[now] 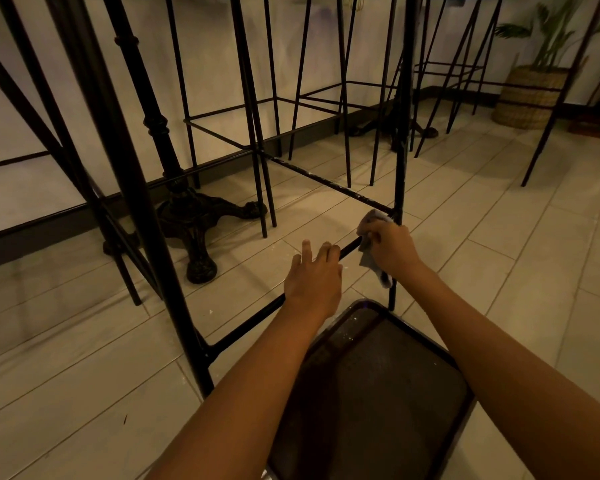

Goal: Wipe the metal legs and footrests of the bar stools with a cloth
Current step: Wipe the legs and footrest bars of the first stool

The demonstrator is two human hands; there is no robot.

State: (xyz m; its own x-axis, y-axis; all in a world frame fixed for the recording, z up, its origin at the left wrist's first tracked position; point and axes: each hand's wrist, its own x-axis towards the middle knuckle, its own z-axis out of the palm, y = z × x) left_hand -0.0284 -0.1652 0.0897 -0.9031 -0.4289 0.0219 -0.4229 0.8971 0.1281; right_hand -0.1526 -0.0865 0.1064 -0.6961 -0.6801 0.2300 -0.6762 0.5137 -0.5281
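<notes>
Footrest bar (250,322) partly hidden under gripping left hand (312,277), right hand (394,249) clutching cloth (368,260)

Small grey crumpled cloth (373,233) – bunched round thin black metal footrest bar (250,322), nr its corner w/ the stool's upright black leg (401,150).
</notes>
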